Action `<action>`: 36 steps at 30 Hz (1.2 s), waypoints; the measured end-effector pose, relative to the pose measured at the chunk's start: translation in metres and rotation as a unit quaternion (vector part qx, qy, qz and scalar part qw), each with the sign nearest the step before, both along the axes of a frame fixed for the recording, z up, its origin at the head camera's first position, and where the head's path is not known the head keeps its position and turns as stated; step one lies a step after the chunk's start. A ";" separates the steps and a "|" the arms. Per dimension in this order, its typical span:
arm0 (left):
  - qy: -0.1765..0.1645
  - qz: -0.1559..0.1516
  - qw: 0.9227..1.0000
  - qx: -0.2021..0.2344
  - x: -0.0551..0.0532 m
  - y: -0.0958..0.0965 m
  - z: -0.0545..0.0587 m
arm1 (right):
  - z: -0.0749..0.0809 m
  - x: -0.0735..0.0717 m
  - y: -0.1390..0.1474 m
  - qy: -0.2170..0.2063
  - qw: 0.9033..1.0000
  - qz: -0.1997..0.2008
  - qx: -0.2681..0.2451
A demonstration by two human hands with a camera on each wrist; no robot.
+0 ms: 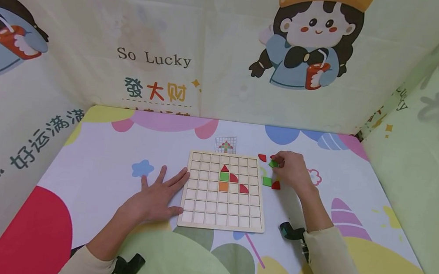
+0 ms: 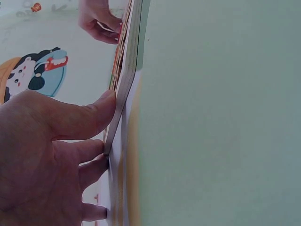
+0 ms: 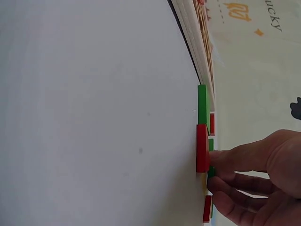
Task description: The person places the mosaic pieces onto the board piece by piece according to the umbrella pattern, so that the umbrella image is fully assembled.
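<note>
A wooden grid board (image 1: 197, 206) lies flat on the table. In its cells are a red triangle (image 1: 225, 168), a green square (image 1: 224, 176), an orange square (image 1: 223, 187) and two red quarter-round blocks (image 1: 243, 188). My left hand (image 1: 156, 198) spreads its fingers, with thumb and fingertips at the board's left edge. Past the right edge, my right hand (image 1: 291, 168) pinches a green block (image 1: 273, 164) between thumb and curled fingers. Close by lie another green block (image 1: 266, 181) and red blocks (image 1: 276, 185), one partly hidden by the fingers.
A small card with a printed grid picture (image 1: 226, 144) lies behind the board. Another red block (image 1: 262, 158) sits off the board's upper right corner. Patterned cloth walls (image 1: 224, 89) rise behind and at both sides. Black wrist camera mounts (image 1: 129, 265) stick out by the sleeves.
</note>
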State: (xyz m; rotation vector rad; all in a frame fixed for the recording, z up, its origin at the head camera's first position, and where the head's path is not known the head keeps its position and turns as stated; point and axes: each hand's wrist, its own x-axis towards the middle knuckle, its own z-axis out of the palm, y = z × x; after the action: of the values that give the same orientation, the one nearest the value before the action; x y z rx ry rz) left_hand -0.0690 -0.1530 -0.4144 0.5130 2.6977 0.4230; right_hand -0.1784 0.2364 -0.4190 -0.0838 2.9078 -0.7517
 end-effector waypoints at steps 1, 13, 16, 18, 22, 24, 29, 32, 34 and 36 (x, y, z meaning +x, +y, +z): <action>0.000 -0.001 1.000 0.001 0.000 0.000 0.000 | 0.000 0.000 0.000 0.000 1.000 -0.002 0.000; 0.001 -0.002 1.000 -0.004 -0.002 0.001 -0.001 | 0.008 0.007 0.001 0.003 1.000 -0.002 0.003; 0.003 -0.004 1.000 -0.003 -0.002 0.001 -0.002 | 0.010 0.009 0.001 0.010 1.000 0.002 0.001; 0.004 -0.004 1.000 -0.005 -0.002 0.001 -0.002 | 0.012 0.012 -0.001 0.016 1.000 0.009 -0.004; 0.003 -0.003 1.000 -0.008 -0.003 0.000 -0.002 | 0.017 0.017 -0.007 0.022 0.999 0.022 -0.022; 0.002 -0.003 1.000 -0.007 -0.003 0.000 -0.002 | 0.020 0.020 -0.010 0.019 0.999 0.024 -0.032; 0.001 -0.004 1.000 -0.004 -0.002 0.000 -0.002 | 0.026 0.026 -0.020 0.017 0.998 0.040 -0.035; 0.001 -0.005 1.000 -0.002 -0.002 -0.001 -0.002 | 0.030 0.030 -0.025 0.028 0.997 0.057 -0.038; 0.001 -0.005 1.000 0.000 -0.002 -0.001 -0.002 | 0.032 0.032 -0.028 0.036 0.996 0.066 -0.046; 0.002 -0.005 1.000 -0.001 -0.001 -0.001 -0.002 | 0.033 0.034 -0.031 0.041 0.995 0.074 -0.055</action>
State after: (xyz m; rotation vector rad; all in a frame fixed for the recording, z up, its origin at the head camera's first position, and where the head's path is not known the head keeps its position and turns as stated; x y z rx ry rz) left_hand -0.0704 -0.1544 -0.4164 0.5279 2.6969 0.4173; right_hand -0.1441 0.2057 -0.3859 -0.3452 2.8936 -0.9018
